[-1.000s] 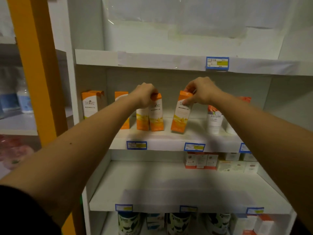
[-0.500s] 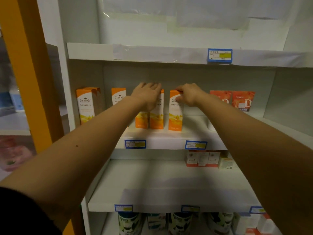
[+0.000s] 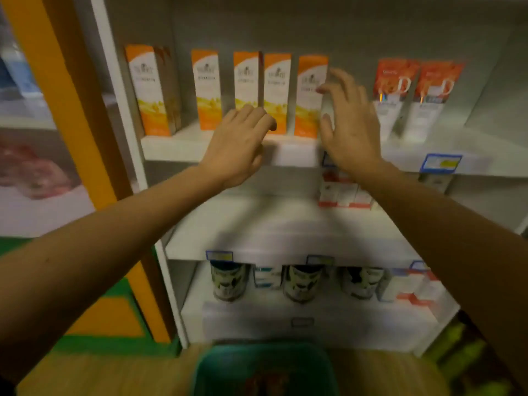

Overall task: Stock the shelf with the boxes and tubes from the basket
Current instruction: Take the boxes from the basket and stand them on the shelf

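Several orange-and-white boxes (image 3: 277,92) stand upright in a row on the upper shelf (image 3: 177,147). My left hand (image 3: 238,144) hovers open in front of the shelf edge, holding nothing. Just right of the rightmost orange box (image 3: 310,95), my right hand (image 3: 350,127) is open with fingers spread, clear of the box. Two red-topped white tubes (image 3: 394,95) stand further right on the same shelf. The green basket (image 3: 265,364) sits low at the bottom centre, its contents blurred.
An orange post (image 3: 65,110) runs down the left side of the shelf unit. The middle shelf (image 3: 271,232) carries small red-and-white boxes (image 3: 343,192) at the back right. Dark cans (image 3: 300,281) and boxes fill the lower shelf. Wooden floor surrounds the basket.
Both hands have let go of the orange boxes and drawn back toward me. The view has tilted down, bringing the basket into sight.
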### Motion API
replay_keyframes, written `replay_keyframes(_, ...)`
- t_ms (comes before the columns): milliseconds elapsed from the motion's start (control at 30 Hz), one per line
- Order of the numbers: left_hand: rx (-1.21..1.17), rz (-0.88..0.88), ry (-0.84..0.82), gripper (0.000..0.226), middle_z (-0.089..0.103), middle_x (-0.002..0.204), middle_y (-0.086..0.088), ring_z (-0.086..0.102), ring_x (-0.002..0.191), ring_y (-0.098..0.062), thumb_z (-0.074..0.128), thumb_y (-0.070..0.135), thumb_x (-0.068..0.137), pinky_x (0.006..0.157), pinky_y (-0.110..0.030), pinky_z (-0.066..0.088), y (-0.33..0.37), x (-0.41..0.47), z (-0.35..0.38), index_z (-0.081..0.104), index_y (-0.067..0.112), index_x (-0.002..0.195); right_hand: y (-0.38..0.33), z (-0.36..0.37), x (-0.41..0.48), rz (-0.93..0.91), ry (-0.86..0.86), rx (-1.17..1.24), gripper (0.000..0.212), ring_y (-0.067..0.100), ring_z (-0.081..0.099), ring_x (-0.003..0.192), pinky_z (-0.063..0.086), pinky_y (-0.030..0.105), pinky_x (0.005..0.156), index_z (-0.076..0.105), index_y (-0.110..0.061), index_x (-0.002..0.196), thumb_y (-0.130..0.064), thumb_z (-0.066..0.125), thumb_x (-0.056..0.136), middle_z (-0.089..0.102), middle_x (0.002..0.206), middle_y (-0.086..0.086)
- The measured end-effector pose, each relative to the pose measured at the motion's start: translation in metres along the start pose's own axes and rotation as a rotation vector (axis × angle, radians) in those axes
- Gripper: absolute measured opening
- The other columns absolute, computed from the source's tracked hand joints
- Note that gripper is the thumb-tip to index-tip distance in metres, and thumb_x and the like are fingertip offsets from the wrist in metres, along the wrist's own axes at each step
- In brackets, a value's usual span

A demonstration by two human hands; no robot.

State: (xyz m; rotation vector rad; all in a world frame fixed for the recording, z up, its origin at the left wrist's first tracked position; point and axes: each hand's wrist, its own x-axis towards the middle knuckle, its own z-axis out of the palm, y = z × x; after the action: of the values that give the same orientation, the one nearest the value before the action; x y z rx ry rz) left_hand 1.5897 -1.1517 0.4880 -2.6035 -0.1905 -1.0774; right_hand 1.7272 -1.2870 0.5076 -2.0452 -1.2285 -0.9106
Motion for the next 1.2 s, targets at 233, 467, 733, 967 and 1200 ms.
replay_keyframes(233,-0.038,0.092,-0.345,0.041,0.064,0.091,-0.014,0.058,0.081,-0.032,0.036,0.012,0.062,0.068,-0.032,0.025,0.044,-0.113,0.059,0.060,0.006,0.095,0.001,0.035,-0.067,-0.096,-0.320,-0.100,0.067,0.028,0.023,0.143,0.017,0.038,0.117,0.026,-0.011,0.146,-0.012,0.052,0.084,0.028,0.154,0.011)
replay_keyframes(467,-0.173,-0.156,-0.483,0.039,0.055,0.122,-0.009,0.049,0.111,-0.028,0.046,0.014,0.083,0.090,-0.033,0.036,0.041,-0.137,0.085,0.050,0.011,0.121,-0.008,0.051,-0.086,-0.027,-0.372,-0.069,0.067,0.024,0.019,0.145,0.018,0.036,0.117,0.023,-0.009,0.147,-0.018,0.053,0.088,0.021,0.157,0.007)
replay_keyframes(733,-0.156,-0.264,-0.545,0.034,0.055,0.125,-0.005,0.048,0.115,-0.024,0.042,0.022,0.090,0.091,-0.031,0.036,0.014,-0.145,0.081,0.050,0.015,0.122,-0.024,0.043,-0.075,0.150,0.100,0.102,0.025,0.027,0.054,0.091,0.040,0.032,0.075,0.055,-0.006,0.097,-0.010,0.066,0.074,0.057,0.099,0.012)
replay_keyframes(967,-0.117,-0.303,-0.718,0.031,0.054,0.125,-0.007,0.049,0.114,-0.026,0.042,0.026,0.090,0.091,-0.033,0.037,0.016,-0.170,0.090,0.049,0.014,0.118,-0.024,0.025,-0.053,0.280,0.097,0.153,0.044,0.024,0.052,0.106,0.047,0.036,0.085,0.049,-0.009,0.111,-0.010,0.069,0.073,0.053,0.116,0.009)
replay_keyframes(1200,-0.206,-0.358,-0.892,0.033,0.054,0.128,-0.015,0.051,0.115,-0.032,0.045,0.026,0.090,0.091,-0.035,0.041,0.056,-0.228,0.121,0.053,0.009,0.118,-0.019,0.081,-0.174,0.397,-0.121,0.185,0.036,0.023,0.054,0.098,0.043,0.027,0.075,0.049,-0.010,0.111,-0.008,0.064,0.078,0.054,0.114,0.009)
